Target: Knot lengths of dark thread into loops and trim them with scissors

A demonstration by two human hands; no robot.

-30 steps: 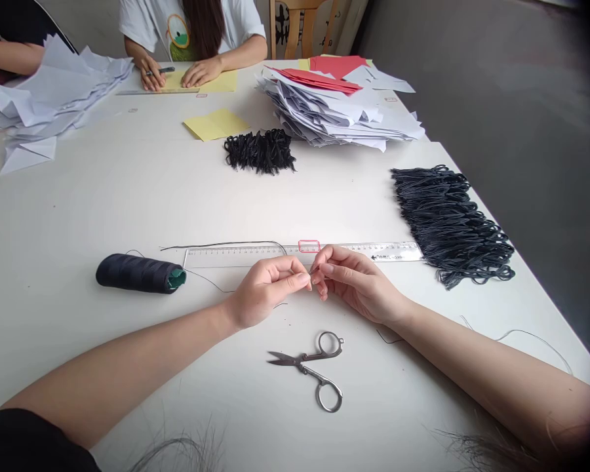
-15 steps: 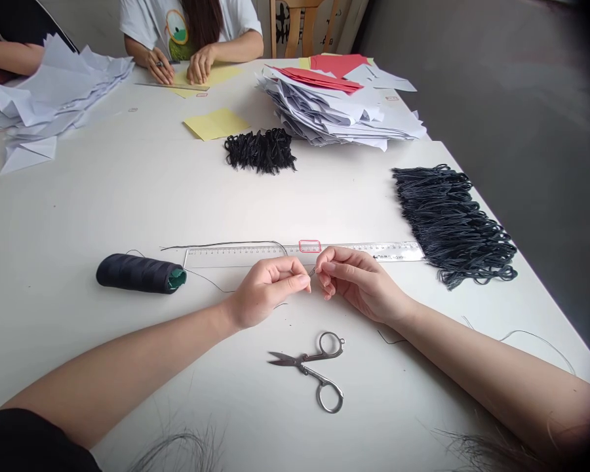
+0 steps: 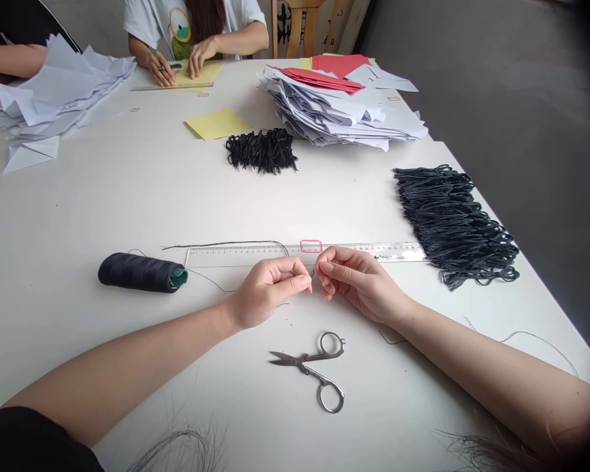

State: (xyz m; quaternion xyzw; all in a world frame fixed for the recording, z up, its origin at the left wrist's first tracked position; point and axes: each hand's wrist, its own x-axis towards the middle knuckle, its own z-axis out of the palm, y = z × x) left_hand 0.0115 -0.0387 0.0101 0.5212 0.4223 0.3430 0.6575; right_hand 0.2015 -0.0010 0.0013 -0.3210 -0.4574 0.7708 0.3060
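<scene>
My left hand [image 3: 270, 290] and my right hand [image 3: 358, 282] meet in front of a steel ruler [image 3: 255, 256], their fingertips almost touching. A small metal needle [image 3: 313, 271] shows between them, pinched in my right fingertips. My left finger and thumb pinch what looks like the end of a fine dark thread [image 3: 211, 282], though the fingers hide that end. This thread runs back towards a navy thread spool [image 3: 140, 273] lying on its side. Small steel scissors [image 3: 314, 370] lie shut below my hands, nearest my right wrist.
Two bundles of dark cord loops [image 3: 455, 226] lie on the white table [image 3: 128, 196], with a second, smaller bundle [image 3: 261, 151] further back. Behind stand a stack of white and red paper [image 3: 339, 105] and a yellow sheet [image 3: 217, 124]. A co-worker's hands [image 3: 177, 65] work across the table.
My hands stay almost still, fingertips together at the needle. Across the table, the co-worker's hands and ruler have shifted on the yellow sheet.
</scene>
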